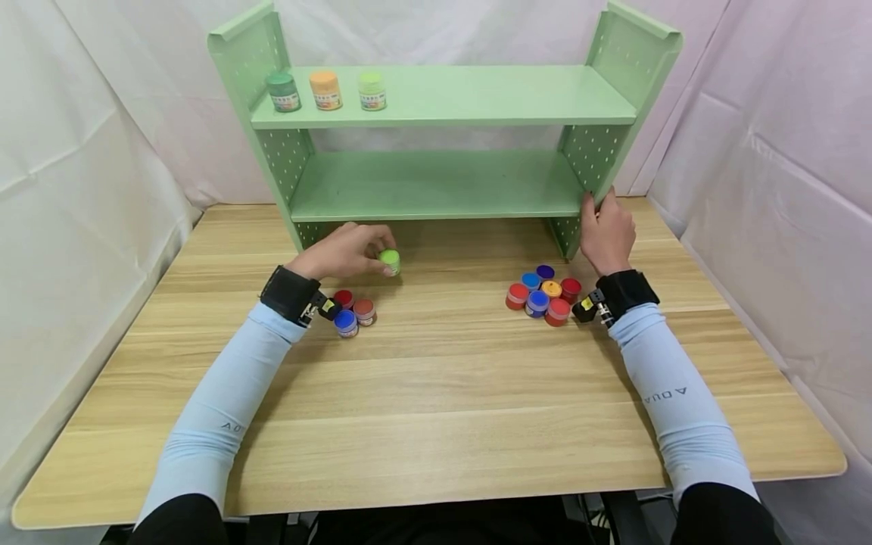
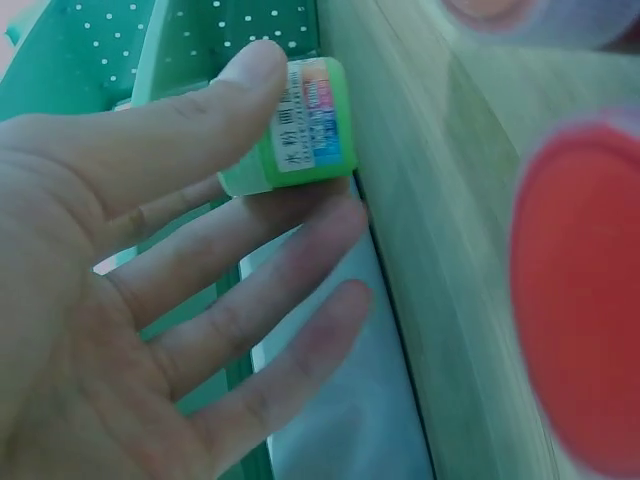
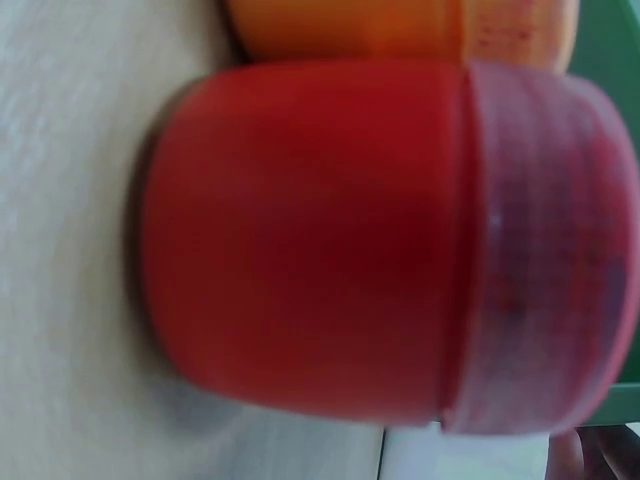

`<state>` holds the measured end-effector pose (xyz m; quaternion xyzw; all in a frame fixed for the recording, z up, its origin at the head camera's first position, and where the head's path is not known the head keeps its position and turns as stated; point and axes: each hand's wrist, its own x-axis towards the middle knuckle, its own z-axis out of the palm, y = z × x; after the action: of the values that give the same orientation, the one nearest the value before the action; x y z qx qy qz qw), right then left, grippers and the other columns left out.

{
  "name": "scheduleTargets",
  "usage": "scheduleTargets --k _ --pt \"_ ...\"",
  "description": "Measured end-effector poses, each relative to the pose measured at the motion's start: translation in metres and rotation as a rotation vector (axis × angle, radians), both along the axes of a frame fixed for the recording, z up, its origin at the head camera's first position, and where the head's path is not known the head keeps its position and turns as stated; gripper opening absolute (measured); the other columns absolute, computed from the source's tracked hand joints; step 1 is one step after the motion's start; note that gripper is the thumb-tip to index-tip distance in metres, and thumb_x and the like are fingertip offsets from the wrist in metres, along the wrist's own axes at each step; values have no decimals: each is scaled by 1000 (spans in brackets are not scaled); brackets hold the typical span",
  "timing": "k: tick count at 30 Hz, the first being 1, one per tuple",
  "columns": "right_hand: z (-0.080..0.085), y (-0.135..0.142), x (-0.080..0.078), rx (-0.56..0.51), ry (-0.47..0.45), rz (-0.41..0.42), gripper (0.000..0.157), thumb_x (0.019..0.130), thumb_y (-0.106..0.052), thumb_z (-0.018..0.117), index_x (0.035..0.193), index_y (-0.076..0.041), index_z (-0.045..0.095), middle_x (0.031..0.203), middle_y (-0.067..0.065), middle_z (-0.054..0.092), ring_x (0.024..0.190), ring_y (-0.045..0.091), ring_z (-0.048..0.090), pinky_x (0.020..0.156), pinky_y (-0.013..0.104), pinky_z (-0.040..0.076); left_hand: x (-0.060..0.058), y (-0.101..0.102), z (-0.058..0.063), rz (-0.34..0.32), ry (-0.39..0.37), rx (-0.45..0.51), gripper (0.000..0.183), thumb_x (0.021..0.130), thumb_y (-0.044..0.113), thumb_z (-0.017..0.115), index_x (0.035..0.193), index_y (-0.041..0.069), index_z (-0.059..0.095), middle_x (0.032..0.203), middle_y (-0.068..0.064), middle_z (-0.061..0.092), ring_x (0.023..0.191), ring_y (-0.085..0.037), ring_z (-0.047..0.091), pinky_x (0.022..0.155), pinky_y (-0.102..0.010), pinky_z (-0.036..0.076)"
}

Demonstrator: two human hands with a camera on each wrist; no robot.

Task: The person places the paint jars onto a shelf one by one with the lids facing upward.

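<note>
left hand point(image 1: 346, 251) pinches a lime-green jar point(image 1: 390, 262); right hand point(image 1: 608, 233) grips the green shelf point(image 1: 436, 182).

Wood-grain tabletop point(image 1: 436, 424): light finish, spans the centre, rounded near corners at 4 and 8 o'clock. Pale, creased cloth: left panel point(image 1: 75, 113) at 10 o'clock, back panel point(image 1: 436, 30) at 12, right panel point(image 1: 783, 113) at 2. Black bar point(image 1: 625, 518): below the table edge, 5 o'clock.
</note>
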<state>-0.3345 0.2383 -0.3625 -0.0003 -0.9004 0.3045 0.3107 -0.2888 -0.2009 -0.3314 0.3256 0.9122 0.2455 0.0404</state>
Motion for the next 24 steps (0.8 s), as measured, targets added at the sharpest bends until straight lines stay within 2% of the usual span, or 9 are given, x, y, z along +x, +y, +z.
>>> scheduleTargets --k 17,24 --pt "-4 2 -1 -5 -9 4 51 101 -44 30 119 -2 54 84 16 59 71 31 55 58 40 36 9 9 9 17 148 89 33 81 30 73 110 18 61 88 8 62 70 -4 60 62 -25 49" --pt "-4 2 -3 3 3 4 52 101 -44 30 119 -2 54 82 15 58 70 32 55 58 41 35 12 14 15 31 218 161 36 81 26 73 114 15 62 83 8 63 64 -6 58 55 -27 47"
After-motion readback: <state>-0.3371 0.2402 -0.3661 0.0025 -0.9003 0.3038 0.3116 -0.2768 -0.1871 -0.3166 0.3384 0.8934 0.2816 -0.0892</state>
